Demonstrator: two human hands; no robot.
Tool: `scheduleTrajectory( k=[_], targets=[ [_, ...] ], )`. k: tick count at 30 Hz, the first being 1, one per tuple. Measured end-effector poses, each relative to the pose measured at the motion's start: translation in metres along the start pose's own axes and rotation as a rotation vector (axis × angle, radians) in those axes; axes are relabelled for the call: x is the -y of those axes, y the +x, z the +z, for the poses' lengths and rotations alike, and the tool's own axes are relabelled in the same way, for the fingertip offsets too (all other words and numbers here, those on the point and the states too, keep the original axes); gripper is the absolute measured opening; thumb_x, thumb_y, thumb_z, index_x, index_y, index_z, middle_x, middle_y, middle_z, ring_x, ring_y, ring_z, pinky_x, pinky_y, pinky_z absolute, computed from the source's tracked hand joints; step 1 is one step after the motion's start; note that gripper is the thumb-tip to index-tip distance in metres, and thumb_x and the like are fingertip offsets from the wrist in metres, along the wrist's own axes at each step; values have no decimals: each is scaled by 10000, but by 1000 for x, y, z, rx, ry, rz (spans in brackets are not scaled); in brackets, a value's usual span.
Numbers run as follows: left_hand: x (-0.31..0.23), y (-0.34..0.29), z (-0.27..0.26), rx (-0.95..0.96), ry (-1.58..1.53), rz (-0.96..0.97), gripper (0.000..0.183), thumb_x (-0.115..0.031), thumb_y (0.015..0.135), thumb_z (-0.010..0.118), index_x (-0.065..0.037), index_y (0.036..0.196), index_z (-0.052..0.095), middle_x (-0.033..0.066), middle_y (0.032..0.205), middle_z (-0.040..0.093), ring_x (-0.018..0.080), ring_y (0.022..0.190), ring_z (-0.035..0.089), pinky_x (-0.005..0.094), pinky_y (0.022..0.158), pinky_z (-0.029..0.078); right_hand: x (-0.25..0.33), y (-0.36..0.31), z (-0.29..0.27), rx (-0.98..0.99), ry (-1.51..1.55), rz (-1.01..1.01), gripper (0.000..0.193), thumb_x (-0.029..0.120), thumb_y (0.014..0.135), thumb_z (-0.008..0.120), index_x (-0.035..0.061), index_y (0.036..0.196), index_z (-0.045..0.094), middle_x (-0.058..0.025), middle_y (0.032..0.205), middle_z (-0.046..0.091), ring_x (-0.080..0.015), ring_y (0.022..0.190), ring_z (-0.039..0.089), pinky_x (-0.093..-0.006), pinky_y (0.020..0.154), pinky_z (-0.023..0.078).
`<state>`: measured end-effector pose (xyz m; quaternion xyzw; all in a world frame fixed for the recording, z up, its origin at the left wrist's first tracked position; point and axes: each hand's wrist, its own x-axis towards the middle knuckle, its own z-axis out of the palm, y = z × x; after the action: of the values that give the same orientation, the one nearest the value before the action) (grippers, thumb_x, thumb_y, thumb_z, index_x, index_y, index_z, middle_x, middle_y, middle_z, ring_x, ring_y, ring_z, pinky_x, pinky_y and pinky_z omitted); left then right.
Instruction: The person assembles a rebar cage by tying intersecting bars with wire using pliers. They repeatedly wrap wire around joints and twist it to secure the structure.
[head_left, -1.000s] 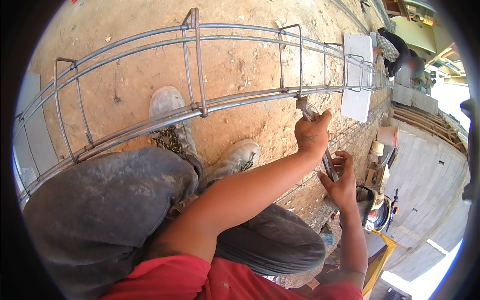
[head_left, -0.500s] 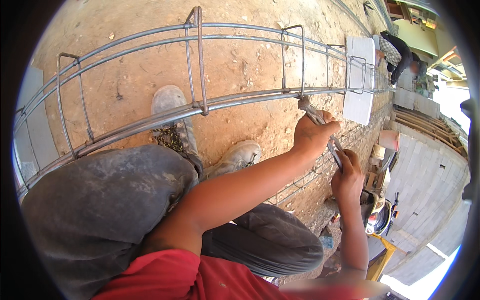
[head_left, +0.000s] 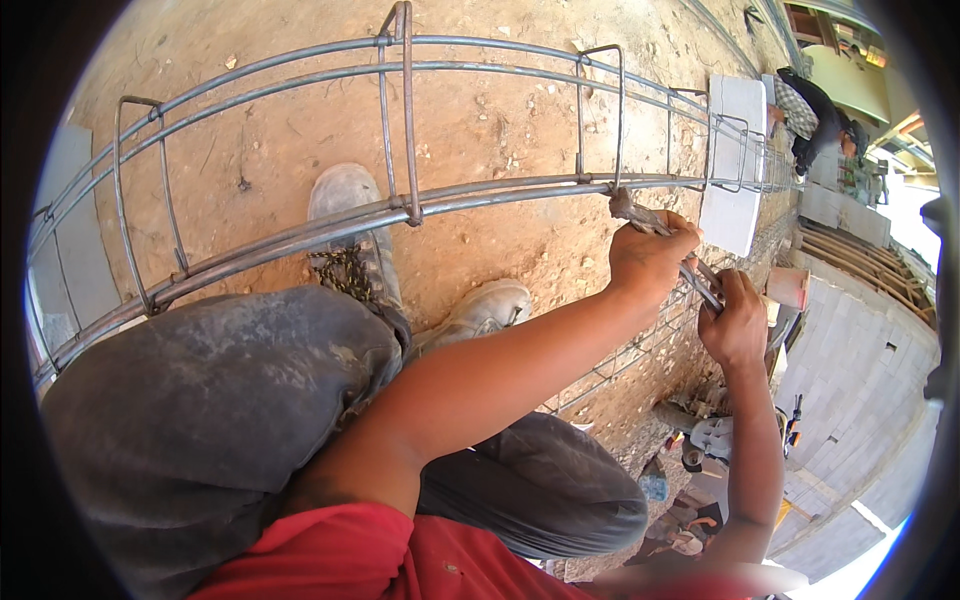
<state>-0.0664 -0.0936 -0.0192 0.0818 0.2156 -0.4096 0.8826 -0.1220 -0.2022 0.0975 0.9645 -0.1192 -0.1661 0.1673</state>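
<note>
A pair of metal pincers has its head against the lower bars of a rebar cage, by an upright stirrup. My left hand is closed around the pincers just behind the head. Farther back, my right hand grips the ends of the handles. The two handles show between my hands, slightly apart. Whether the jaws hold a wire is too small to tell. The cage's long bars curve across the view, with several rectangular stirrups around them.
My shoes stand on dirt beside and under the cage. Pale blocks lie at the cage's far end, near another person who bends over. More steel mesh lies to the right. A bucket stands by a block wall.
My right hand has moved up and to the right with the handles. My left hand and the pincers' head stay by the same stirrup. The whole view has shifted slightly.
</note>
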Motion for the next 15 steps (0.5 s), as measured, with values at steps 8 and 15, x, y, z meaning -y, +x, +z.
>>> scheduleTrajectory(
  k=[8, 15],
  targets=[
    [4, 11, 3, -2, -34, 0, 188, -197, 857, 756, -101, 819, 599, 36, 835, 585, 141, 833, 569, 333, 882, 503, -28, 36, -5, -49, 8, -226, 187, 31, 691, 638, 57, 860, 565, -143, 827, 604, -382, 781, 608, -465, 677, 491],
    [-3, 13, 10, 22, -133, -55, 224, -269, 888, 732, -104, 936, 589, 38, 1056, 557, 153, 1036, 542, 379, 1118, 403, -36, 69, -32, 25, -115, -300, 140, 16, 722, 603, 73, 849, 593, -134, 806, 617, -386, 769, 622, -474, 658, 500]
  ],
)
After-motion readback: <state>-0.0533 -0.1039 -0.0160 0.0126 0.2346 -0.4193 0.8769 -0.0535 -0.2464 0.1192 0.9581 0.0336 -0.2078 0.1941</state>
